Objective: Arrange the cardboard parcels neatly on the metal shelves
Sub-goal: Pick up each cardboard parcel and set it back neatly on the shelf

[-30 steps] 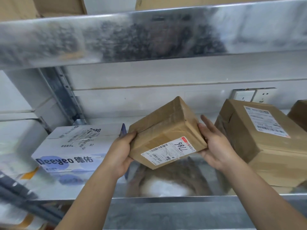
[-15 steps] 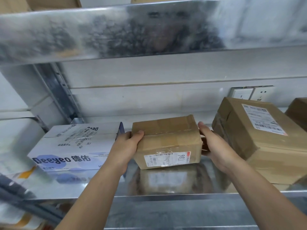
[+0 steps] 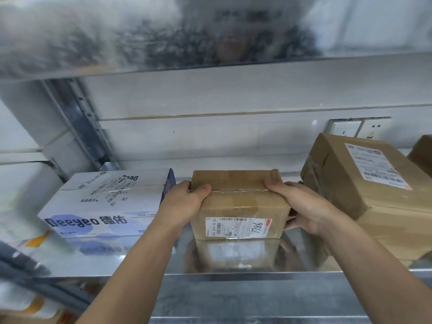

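Head view, single frame.

- Small cardboard parcel [image 3: 238, 202] sits flat on the metal shelf [image 3: 145, 260], label face toward the front, top seam taped.
- Left grip [image 3: 184, 202]: thumb curled over the parcel's top left edge, fingers down its left side. It holds the parcel.
- Right grip [image 3: 301, 206]: thumb on the top right edge, fingers wrapped round the right side. It also holds the parcel.
- Left neighbour: white carton [image 3: 105, 202], just beside the parcel. The gap between them is narrow and taken up by the left grip.
- Right neighbour: large parcel [image 3: 364, 183], skewed, with one corner turned forward. The gap on that side is wider, and the right grip fills most of it.
- Front edges: the parcel's front face stands roughly level with the white carton's front. Both are set back from the shelf lip, with a bare reflective strip before them.
- Behind the parcel, a band of open shelf runs to the wall.
- Overhead, the upper shelf [image 3: 163, 36] leaves free height above all the boxes.
- A further brown parcel [image 3: 422, 150] is cut by the right border.
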